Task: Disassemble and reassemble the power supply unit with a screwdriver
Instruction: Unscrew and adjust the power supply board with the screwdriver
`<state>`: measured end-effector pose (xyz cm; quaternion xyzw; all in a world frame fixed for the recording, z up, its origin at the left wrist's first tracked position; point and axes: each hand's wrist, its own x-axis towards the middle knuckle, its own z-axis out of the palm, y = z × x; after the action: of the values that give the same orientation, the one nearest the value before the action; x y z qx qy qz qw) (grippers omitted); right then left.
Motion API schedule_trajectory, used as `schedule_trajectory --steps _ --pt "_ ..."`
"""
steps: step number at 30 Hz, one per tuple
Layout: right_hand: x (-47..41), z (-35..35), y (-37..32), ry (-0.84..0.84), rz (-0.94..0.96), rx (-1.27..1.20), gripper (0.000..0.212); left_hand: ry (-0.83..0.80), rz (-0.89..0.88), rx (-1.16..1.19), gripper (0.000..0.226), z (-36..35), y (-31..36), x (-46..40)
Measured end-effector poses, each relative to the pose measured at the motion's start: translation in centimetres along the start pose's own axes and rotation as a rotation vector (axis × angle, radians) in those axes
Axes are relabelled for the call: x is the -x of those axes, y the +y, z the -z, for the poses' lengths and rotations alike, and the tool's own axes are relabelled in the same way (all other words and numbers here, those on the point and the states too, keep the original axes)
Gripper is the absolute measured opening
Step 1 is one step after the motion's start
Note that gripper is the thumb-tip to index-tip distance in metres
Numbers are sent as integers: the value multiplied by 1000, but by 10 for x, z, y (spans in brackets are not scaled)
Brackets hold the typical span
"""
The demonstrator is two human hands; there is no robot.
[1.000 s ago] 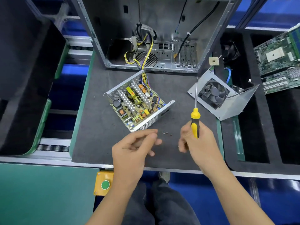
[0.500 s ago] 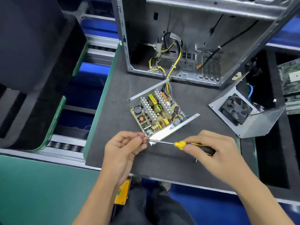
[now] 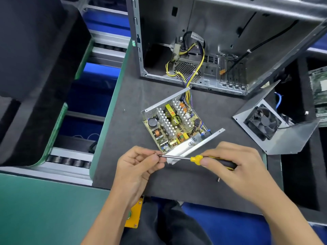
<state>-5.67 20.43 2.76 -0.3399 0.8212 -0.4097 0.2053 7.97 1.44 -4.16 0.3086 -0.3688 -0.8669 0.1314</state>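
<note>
The opened power supply unit [image 3: 174, 123] lies on the dark grey mat [image 3: 134, 103], its circuit board with heat sinks and coils showing. Its cover with the black fan [image 3: 276, 126] stands apart at the right. My right hand [image 3: 237, 165] grips the black and yellow handle of the screwdriver [image 3: 196, 158], whose shaft lies level and points left, just in front of the unit's near edge. My left hand [image 3: 139, 167] pinches at the shaft's tip with thumb and fingertips; what is between them is too small to see. One loose screw [image 3: 218, 179] lies on the mat by my right hand.
The open metal computer case [image 3: 221, 50] stands behind the unit, joined to it by yellow and black wires [image 3: 189, 87]. Black foam trays sit at the left [image 3: 31, 68] and right, with a motherboard [image 3: 320, 87] at the far right. A roller conveyor [image 3: 70, 160] runs left of the mat.
The screwdriver swung from upright to level, pointing left. My left hand came to its tip and pinches there. My view moved closer and to the left.
</note>
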Motion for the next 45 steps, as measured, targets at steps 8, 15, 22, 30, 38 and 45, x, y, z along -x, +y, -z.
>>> schedule_trajectory --steps 8,15,22,30,38,45 --pt "-10 2 -6 -10 46 51 9 -15 30 3 43 0 3 -6" --pt "-14 -2 -5 6 -29 -27 12 -19 45 97 41 0 5 -8" --pt "-15 0 -6 -10 -78 -69 14 -47 38 94 38 0 5 -9" --pt "-15 1 -10 -70 -188 -69 20 -58 48 71 41 3 7 -8" --pt "-15 0 -12 -117 -268 -70 33 -38 67 78 42 5 -1 -6" --pt "-16 2 -9 -122 -295 -240 21 -32 60 81 43 8 0 -10"
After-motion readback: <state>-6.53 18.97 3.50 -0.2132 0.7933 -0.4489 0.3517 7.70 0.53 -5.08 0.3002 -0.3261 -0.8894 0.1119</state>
